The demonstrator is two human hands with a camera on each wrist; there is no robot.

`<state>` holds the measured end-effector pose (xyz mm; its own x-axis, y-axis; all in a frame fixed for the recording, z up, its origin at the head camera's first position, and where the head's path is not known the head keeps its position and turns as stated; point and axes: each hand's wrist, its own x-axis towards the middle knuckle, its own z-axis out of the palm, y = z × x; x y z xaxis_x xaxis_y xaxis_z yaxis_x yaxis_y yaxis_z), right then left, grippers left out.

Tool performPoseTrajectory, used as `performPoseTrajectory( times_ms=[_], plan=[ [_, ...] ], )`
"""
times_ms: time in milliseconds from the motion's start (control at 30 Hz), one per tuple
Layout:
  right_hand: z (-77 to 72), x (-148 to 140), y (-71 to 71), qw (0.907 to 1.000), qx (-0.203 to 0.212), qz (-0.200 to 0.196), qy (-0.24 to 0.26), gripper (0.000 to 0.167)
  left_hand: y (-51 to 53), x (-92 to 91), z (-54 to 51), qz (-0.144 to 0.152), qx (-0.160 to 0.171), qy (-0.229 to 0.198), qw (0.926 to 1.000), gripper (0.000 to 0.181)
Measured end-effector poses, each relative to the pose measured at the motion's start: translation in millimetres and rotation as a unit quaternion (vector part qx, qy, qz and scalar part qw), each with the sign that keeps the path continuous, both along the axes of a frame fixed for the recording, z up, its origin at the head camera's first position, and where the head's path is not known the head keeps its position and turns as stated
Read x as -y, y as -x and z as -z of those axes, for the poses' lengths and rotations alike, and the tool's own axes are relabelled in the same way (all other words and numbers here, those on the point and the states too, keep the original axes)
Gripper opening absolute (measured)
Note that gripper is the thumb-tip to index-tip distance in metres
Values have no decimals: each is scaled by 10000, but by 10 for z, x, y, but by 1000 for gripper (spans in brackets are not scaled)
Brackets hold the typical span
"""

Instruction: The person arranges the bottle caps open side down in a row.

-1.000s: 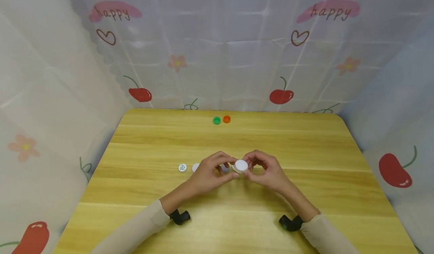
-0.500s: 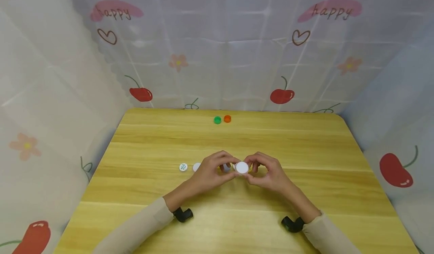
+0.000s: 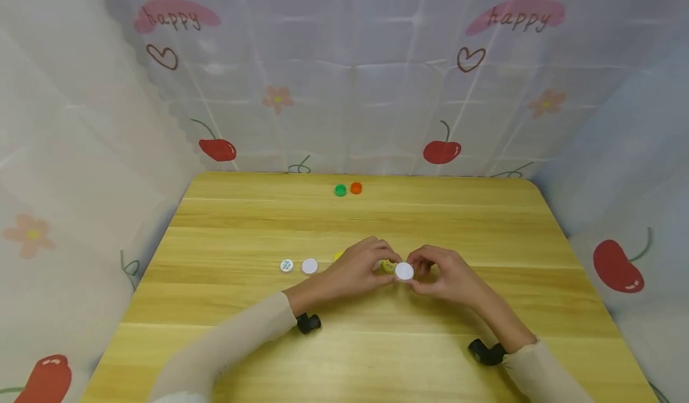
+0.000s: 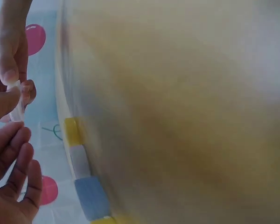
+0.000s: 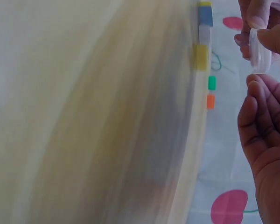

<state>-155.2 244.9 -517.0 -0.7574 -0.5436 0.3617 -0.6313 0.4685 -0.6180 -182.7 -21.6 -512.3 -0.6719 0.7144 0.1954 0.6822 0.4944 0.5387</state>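
Observation:
Between my two hands, above the table, is a small white round lid [image 3: 404, 271]. Its side looks translucent and ridged in the right wrist view [image 5: 260, 52]. My left hand [image 3: 359, 269] pinches its left edge between thumb and fingers. From the other side, my right hand [image 3: 448, 275] pinches it too. A yellow round piece [image 3: 387, 266] shows behind the left fingers, on the table. Another yellow piece [image 3: 338, 255] is mostly hidden by the left hand. To the left lie a plain white disc [image 3: 309, 265] and a smaller white disc with a green pattern [image 3: 286, 265].
A green cap [image 3: 341, 191] and an orange cap [image 3: 356, 188] stand side by side near the back edge of the wooden table [image 3: 258, 211]. Printed curtains hang behind the table and at both sides. In the left wrist view, a blue piece [image 4: 92, 198] stands among the others.
Both hands have shifted to the right with the white lid between them. The plain white disc and the yellow pieces show more now that the left hand has moved off them.

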Motion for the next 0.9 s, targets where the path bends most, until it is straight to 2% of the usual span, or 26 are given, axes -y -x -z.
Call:
performPoseTrajectory(
  times_ms=[67,200,267,400,500,633,767,900],
  plan=[
    [-1,-79,32,9996,138,133,-190,36,62,-110,-41,16,125,211,9997,30],
    [25,-204,104,9968,507,446,-436,34,181,-321,-87,38,82,613,9981,28],
    [41,-241,130,9948,753,513,-456,33,219,-404,-63,33,-45,827,9966,29],
    [77,-275,146,9893,1167,638,-594,32,265,-517,58,68,-279,1121,9933,29],
    [108,-259,183,9867,1262,637,-805,31,282,-542,117,62,-462,1386,9892,27],
    [118,-247,222,9846,1280,641,-1005,29,294,-559,123,75,-619,1649,9843,28],
    [113,-250,240,9840,1326,609,-1021,28,298,-549,90,38,-499,1699,9842,29],
    [109,-271,247,9828,1424,498,-1061,32,305,-498,64,12,-174,1603,9869,38]
  ],
)
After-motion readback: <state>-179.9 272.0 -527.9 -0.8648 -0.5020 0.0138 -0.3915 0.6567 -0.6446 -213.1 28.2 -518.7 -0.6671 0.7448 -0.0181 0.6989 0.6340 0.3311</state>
